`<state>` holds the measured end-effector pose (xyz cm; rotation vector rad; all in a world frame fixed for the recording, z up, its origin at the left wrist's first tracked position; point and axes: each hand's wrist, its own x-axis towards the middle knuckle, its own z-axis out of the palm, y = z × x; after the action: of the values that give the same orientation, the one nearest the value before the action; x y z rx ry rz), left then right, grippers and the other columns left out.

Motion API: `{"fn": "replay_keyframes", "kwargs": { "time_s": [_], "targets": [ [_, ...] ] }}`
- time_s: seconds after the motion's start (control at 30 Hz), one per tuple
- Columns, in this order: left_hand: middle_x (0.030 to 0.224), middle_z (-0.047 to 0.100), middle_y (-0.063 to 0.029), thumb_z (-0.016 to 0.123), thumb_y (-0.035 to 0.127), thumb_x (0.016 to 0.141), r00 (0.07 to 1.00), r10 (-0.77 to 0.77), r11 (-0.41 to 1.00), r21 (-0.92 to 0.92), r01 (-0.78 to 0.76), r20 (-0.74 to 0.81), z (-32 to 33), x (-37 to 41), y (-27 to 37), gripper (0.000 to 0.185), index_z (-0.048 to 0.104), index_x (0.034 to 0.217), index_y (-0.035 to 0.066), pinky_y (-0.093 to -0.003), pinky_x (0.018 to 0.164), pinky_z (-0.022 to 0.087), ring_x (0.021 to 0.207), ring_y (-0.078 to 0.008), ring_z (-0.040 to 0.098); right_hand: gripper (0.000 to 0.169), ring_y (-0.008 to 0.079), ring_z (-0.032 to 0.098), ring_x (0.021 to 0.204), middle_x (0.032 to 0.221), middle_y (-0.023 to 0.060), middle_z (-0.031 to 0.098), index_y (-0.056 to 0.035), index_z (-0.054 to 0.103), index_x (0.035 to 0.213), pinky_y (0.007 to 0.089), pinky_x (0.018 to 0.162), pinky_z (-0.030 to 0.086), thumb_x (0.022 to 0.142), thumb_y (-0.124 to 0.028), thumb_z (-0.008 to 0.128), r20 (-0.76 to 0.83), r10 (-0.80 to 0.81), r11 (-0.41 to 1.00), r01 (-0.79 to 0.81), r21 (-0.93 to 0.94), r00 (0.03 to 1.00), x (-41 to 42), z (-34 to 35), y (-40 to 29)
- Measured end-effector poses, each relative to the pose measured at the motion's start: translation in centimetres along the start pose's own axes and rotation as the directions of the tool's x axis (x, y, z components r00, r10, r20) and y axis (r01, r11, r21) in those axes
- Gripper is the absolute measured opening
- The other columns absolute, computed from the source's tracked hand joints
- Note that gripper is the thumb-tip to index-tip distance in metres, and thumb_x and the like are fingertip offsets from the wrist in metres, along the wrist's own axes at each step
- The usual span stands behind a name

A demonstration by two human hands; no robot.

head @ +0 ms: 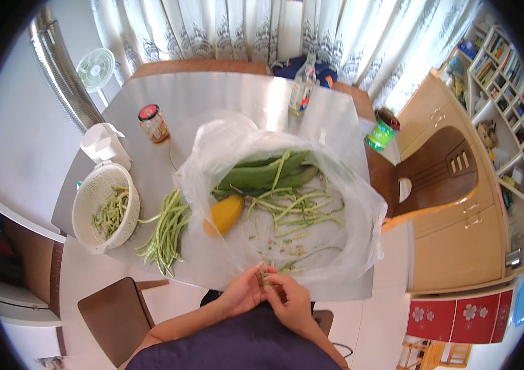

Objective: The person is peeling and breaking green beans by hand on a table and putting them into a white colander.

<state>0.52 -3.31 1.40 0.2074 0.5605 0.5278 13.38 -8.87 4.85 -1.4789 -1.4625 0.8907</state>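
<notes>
My left hand [245, 287] and my right hand [288, 296] meet at the table's near edge, fingers closed around a short piece of green bean [263, 276]. Just beyond them an open clear plastic bag [361, 236] lies spread on the table. Within it are long green vegetables [257, 178], loose long beans [296, 203], small scraps and a yellow oblong fruit or vegetable [227, 215]. To the left of the bag lies a bundle of long green beans [165, 231]. A white plastic colander [132, 210] farther left holds short bean pieces [113, 212].
The grey table [225, 88] carries a red-lidded glass jar [154, 123], white paper rolls [104, 143] and a clear bottle [302, 90]. A green container [383, 129] stands beyond its right edge, near a wooden chair [433, 171]. A brown stool [114, 319] is at the lower left.
</notes>
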Motion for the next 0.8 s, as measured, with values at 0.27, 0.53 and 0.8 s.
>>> {"fn": "replay_keyframes", "kwargs": {
  "time_s": [0.27, 0.53, 0.8],
  "targets": [
    [0.076, 0.048, -0.0004, 0.037, 0.036, 0.09, 0.996, 0.001, 0.978, -0.208, 0.017, 0.085, -4.2, -1.7, 0.5, 0.031, 0.051, 0.09, 0.009, -0.0235, 0.053, 0.038, 0.065, -0.0117, 0.047, 0.022, 0.015, 0.053, 0.06, 0.089, 0.0076, 0.057, -0.0043, 0.057, 0.1, 0.0244, 0.053, 0.044, 0.078, -0.008, 0.058, -0.157, -0.141, 0.99, 0.137, -0.035, 0.977, -0.6, 1.5, 0.5],
    [0.083, 0.059, -0.0102, 0.042, 0.025, 0.088, -0.072, 0.997, 0.028, 0.982, 0.189, -0.015, -11.4, -12.1, 20.7, 0.03, 0.055, 0.092, -0.001, -0.029, 0.069, 0.041, 0.074, -0.0182, 0.054, 0.018, 0.0047, 0.049, 0.058, 0.077, 0.0034, 0.059, -0.0017, 0.058, 0.098, 0.018, 0.051, 0.039, 0.082, -0.009, 0.054, -0.276, 0.028, 0.994, 0.004, 0.113, 0.961, -2.0, 0.2, 5.4],
    [0.087, 0.057, -0.0175, 0.049, 0.015, 0.085, -0.223, 0.866, -0.349, 0.86, 0.372, 0.448, -7.5, -9.4, 17.0, 0.023, 0.053, 0.099, -0.003, -0.0366, 0.071, 0.043, 0.083, -0.0307, 0.054, 0.015, 0.017, 0.052, 0.054, 0.073, 0.0081, 0.056, -0.0041, 0.059, 0.093, 0.0267, 0.051, 0.042, 0.08, -0.011, 0.056, -0.336, 0.005, 0.998, 0.014, 0.054, 0.942, -1.9, -1.0, 5.4]
  ]
}}
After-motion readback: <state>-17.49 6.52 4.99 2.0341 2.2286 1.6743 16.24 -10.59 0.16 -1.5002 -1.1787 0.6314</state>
